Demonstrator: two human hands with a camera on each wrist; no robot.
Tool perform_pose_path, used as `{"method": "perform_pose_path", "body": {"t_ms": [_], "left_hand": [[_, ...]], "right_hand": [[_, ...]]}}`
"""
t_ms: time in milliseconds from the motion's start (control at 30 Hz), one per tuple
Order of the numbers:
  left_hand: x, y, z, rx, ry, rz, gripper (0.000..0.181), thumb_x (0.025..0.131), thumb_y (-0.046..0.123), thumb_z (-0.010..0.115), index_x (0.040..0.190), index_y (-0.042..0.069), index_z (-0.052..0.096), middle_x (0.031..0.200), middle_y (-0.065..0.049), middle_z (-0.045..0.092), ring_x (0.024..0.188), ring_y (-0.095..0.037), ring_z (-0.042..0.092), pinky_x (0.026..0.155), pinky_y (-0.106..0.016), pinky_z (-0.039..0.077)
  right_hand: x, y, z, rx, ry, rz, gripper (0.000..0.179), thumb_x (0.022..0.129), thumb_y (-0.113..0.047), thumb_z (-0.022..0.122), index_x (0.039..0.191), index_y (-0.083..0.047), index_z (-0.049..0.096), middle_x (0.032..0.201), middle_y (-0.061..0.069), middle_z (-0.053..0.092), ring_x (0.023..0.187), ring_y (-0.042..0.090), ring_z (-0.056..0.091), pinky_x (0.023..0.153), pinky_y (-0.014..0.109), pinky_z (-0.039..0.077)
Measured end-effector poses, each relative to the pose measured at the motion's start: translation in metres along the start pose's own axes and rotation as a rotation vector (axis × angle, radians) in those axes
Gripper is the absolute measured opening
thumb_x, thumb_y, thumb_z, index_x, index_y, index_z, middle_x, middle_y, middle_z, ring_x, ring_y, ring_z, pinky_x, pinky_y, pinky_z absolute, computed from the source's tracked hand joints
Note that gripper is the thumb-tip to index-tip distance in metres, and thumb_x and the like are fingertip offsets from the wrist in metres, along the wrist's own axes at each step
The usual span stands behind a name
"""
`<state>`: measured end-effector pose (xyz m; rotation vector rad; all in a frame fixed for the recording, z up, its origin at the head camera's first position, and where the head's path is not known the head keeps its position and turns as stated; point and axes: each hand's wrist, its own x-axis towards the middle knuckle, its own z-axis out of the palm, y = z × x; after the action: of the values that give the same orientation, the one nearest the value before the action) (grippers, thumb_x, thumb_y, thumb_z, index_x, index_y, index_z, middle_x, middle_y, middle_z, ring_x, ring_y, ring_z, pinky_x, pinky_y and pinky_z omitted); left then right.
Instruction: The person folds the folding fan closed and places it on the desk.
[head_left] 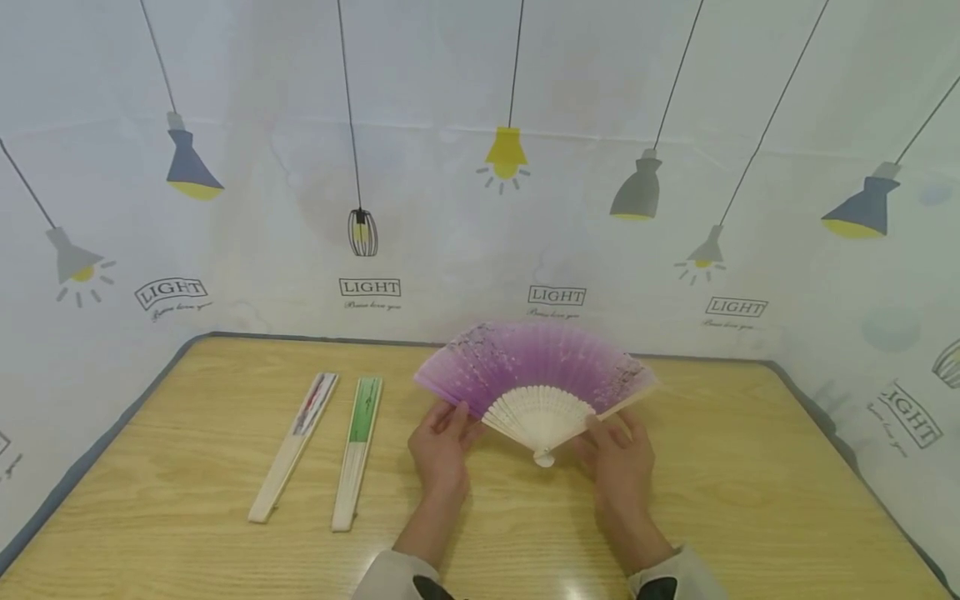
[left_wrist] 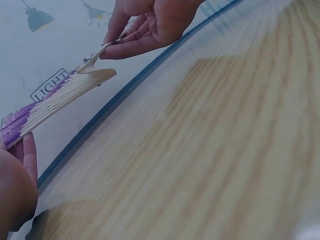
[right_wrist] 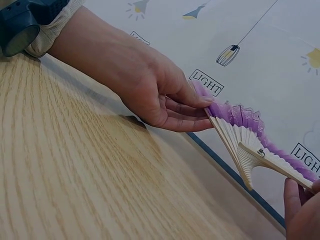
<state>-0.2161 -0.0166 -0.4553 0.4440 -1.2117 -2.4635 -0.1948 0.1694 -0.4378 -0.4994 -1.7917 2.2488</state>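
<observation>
A purple folding fan (head_left: 536, 358) with pale ribs and a blossom print is spread wide above the table, its pivot end toward the person. My left hand (head_left: 441, 450) pinches the left outer edge between thumb and fingers; in the left wrist view this hand (left_wrist: 17, 182) is partly cut off. On the opposite side, my right hand (head_left: 621, 457) grips the right outer rib near where cloth meets wood. The right wrist view shows the fan's bare ribs (right_wrist: 232, 137) between the left hand (right_wrist: 155, 95) and the right hand (right_wrist: 302, 215).
Two folded fans lie side by side to the left on the wooden table (head_left: 750, 483): one with a white printed end (head_left: 292, 450), one with a green end (head_left: 358, 454). A white sheet (head_left: 435, 167) printed with hanging lamps stands around the table's back and sides.
</observation>
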Motion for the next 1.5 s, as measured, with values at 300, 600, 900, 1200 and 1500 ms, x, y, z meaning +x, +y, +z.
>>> {"method": "perform_pose_path", "body": {"t_ms": [300, 600, 900, 1200, 1500], "left_hand": [[0.0015, 0.0016, -0.0003, 0.003, -0.001, -0.017, 0.021, 0.088, -0.003, 0.066, 0.105, -0.015, 0.062, 0.079, -0.013, 0.063, 0.067, -0.018, 0.066, 0.067, -0.038, 0.060], [0.0032, 0.0019, -0.0010, 0.017, 0.000, -0.023, 0.020, 0.085, -0.004, 0.067, 0.105, -0.008, 0.064, 0.086, -0.016, 0.066, 0.071, -0.021, 0.067, 0.072, -0.043, 0.059], [0.0041, 0.0003, -0.0018, 0.021, -0.025, -0.007, 0.021, 0.084, -0.005, 0.068, 0.104, -0.010, 0.063, 0.086, -0.017, 0.067, 0.069, -0.020, 0.067, 0.070, -0.040, 0.060], [0.0038, 0.0014, -0.0016, 0.022, -0.037, -0.023, 0.019, 0.084, -0.005, 0.069, 0.102, -0.010, 0.064, 0.085, -0.014, 0.063, 0.070, -0.020, 0.066, 0.073, -0.043, 0.059], [0.0051, 0.0014, -0.0027, 0.031, -0.067, -0.027, 0.021, 0.084, -0.005, 0.069, 0.103, -0.011, 0.063, 0.084, -0.014, 0.064, 0.066, -0.020, 0.065, 0.071, -0.043, 0.060]], "right_hand": [[0.0002, 0.0015, 0.0002, -0.009, -0.017, -0.018, 0.052, 0.094, -0.013, 0.062, 0.142, -0.013, 0.040, 0.092, 0.003, 0.058, 0.068, 0.013, 0.066, 0.070, 0.030, 0.060], [0.0004, 0.0015, -0.0002, -0.033, -0.060, -0.023, 0.052, 0.094, -0.013, 0.062, 0.142, -0.013, 0.041, 0.097, 0.005, 0.060, 0.073, 0.014, 0.065, 0.074, 0.031, 0.059], [0.0003, 0.0010, 0.0000, -0.064, -0.062, -0.043, 0.047, 0.096, -0.011, 0.058, 0.140, -0.009, 0.042, 0.093, 0.006, 0.060, 0.072, 0.014, 0.065, 0.074, 0.034, 0.059], [0.0016, 0.0012, -0.0016, -0.074, -0.075, -0.035, 0.045, 0.096, -0.011, 0.058, 0.139, -0.013, 0.045, 0.100, 0.010, 0.059, 0.078, 0.015, 0.065, 0.077, 0.032, 0.059], [0.0018, 0.0010, -0.0015, -0.095, -0.075, -0.054, 0.046, 0.096, -0.010, 0.058, 0.140, -0.011, 0.044, 0.098, 0.010, 0.058, 0.079, 0.015, 0.063, 0.077, 0.031, 0.059]]}}
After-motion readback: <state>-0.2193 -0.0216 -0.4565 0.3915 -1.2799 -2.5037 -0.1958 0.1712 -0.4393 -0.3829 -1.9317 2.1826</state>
